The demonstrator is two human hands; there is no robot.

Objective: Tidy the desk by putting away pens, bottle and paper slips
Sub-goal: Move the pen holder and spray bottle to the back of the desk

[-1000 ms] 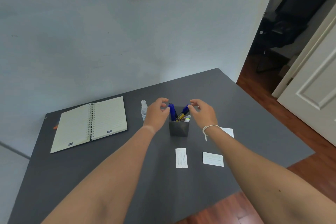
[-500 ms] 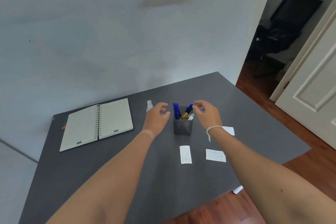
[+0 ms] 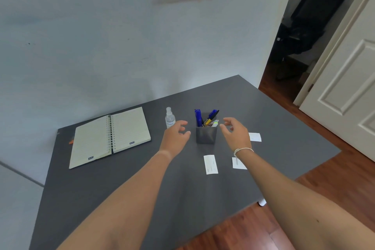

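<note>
1. The tabletop (image 3: 142, 199) is lying dark grey and mostly bare, carrying everything; its right near edge is sitting close to the slips, so a careless sweep could, I judge, push paper off onto the floor.
2. The notebook (image 3: 110, 136) is lying open at the far left, well apart from the work.
3. The left hand (image 3: 175, 138) is hovering with fingers spread and loosely curled, holding nothing, just left of the holder (image 3: 206, 135) and near the bottle.
4. The right hand (image 3: 236, 134) is hovering likewise, spread and empty, just right of the holder.
5. The holder is standing upright between the hands; bumping it from either side could tip it and spill the pens.
6. The bottle (image 3: 170, 118) is standing clear and slim, capped, just beyond the left hand; being narrow, it would likely topple if knocked.
7. The pens (image 3: 205, 118) are leaning in the holder, two blue ones sticking up highest.
8. Three white slips are lying flat: one (image 3: 211, 164) near the holder, one (image 3: 239, 163) partly under the right wrist, one (image 3: 255, 137) to the right. Thin and flat, they may be hard to lift.
</note>
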